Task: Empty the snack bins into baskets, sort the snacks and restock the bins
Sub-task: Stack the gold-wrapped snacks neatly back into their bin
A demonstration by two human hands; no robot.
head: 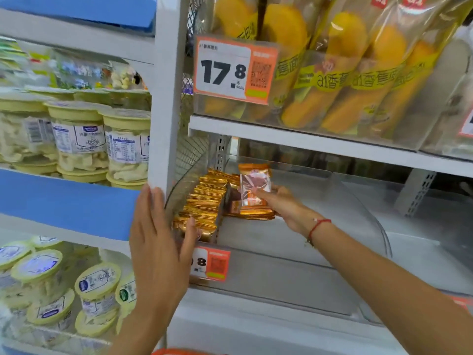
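A clear plastic snack bin (363, 216) sits on the middle shelf. A row of gold-orange snack packets (204, 201) stands packed along its left wall. My left hand (156, 242) lies flat with straight fingers against the white shelf post, and its thumb touches the front of the packet row. My right hand (279, 201) reaches into the bin and pinches a small bundle of orange packets (253, 190), the front one showing a clear window. The bundle stands upright just right of the row. The rest of the bin floor is bare.
A white upright post (166, 98) divides the shelving. Bags of yellow cakes (345, 67) fill the shelf above, behind a 17.8 price tag (234, 69). Yellow-lidded tubs (82, 142) crowd the left shelves. An orange price label (212, 263) hangs on the bin's front.
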